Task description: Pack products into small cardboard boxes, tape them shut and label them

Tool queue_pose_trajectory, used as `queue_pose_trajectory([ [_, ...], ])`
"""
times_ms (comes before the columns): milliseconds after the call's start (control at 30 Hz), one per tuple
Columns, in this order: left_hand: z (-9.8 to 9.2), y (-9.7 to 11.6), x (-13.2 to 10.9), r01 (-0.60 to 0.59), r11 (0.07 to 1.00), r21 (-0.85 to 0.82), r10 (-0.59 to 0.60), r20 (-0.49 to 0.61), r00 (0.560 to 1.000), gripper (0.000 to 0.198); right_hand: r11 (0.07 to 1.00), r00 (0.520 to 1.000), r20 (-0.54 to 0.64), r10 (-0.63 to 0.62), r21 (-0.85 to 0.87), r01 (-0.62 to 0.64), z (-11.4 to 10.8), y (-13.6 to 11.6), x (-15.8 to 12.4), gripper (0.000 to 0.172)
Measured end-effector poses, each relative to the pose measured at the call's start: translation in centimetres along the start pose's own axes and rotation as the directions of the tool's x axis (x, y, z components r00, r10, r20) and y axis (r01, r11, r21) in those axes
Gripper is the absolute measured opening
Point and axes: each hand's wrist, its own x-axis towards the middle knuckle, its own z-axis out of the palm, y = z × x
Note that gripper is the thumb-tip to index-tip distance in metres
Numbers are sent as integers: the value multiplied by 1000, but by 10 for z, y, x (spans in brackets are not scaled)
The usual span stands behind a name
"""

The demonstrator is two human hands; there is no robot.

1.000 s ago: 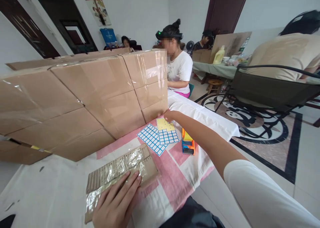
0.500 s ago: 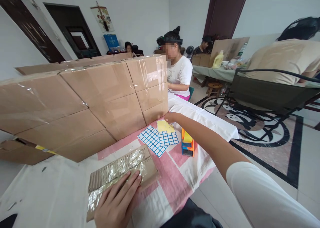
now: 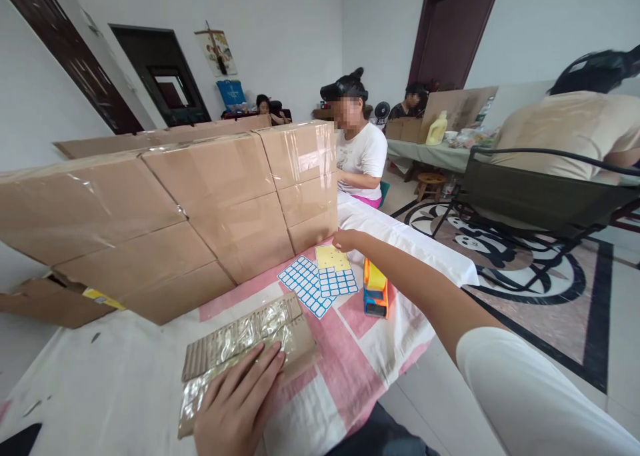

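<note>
My left hand [image 3: 243,396] lies flat, fingers stretched out, on a flattened piece of corrugated cardboard [image 3: 300,339] covered with shiny clear tape. Farther off, my right hand [image 3: 346,241] reaches to the back of the table by the corner of the cardboard wall. Its fingers are curled in at the top edge of a yellow sheet [image 3: 333,256]; what they hold, if anything, is hidden. Two blue-framed label sheets [image 3: 305,286] overlap just below it, one with the yellow sheet over its upper part. Beside them, nearer my right forearm, rests an orange, yellow and blue tape dispenser [image 3: 375,289].
A tall cardboard partition [image 3: 235,203] closes off the table's far left side. Pink and white cloth [image 3: 345,369] covers the table. A person in a white shirt [image 3: 365,153] sits beyond it. To the right, another person sits in a dark folding chair [image 3: 540,189].
The view has shifted slightly, so everything sits a little lower and to the right. Both hands keep nearly the same places on the table. The person beyond has raised their head a little.
</note>
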Motion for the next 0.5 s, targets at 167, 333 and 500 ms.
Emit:
queue_pose_trajectory([
  [167,-3,-1,4,-32,999,37,32,11,999,34,954,966,-257,10,291,68,-12,-13,-24,18],
  [333,-12,1,27,155,971,-181,-149,47,988,17,816,892,-453,-1,515,262,1,-48,-65,10],
  [500,-3,5,101,451,824,-343,-376,265,888,16,693,827,-561,-28,586,421,11,-87,-110,11],
])
